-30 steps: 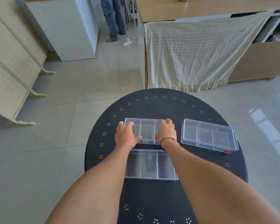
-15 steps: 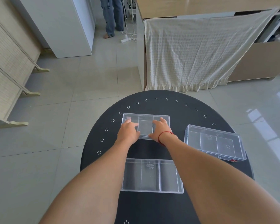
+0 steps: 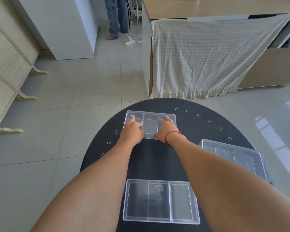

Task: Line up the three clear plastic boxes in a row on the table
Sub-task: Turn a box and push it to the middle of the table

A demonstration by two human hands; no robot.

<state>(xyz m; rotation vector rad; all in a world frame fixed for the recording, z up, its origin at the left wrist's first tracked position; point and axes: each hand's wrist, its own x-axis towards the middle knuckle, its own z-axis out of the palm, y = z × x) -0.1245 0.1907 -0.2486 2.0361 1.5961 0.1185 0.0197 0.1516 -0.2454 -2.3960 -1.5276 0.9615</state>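
1. The round dark bench (image 3: 157, 158) carries three clear boxes, not yet in one row.
2. The near box (image 3: 160, 200) and right box (image 3: 233, 156) lie apart.
3. The far box (image 3: 150, 125) sits under both flat palms for sliding.
4. My left hand (image 3: 132, 131) and right hand (image 3: 164, 129) press it, fingers spread, nothing clenched.

One head-worn camera looks forward and steeply down, close over the round black table (image 3: 157, 158), floor beyond.

Black round surface (image 3: 157, 158) w/ small white dot rings; clear boxes (image 3: 161, 200); red wrist string (image 3: 170, 133); cream cloth (image 3: 208, 59).
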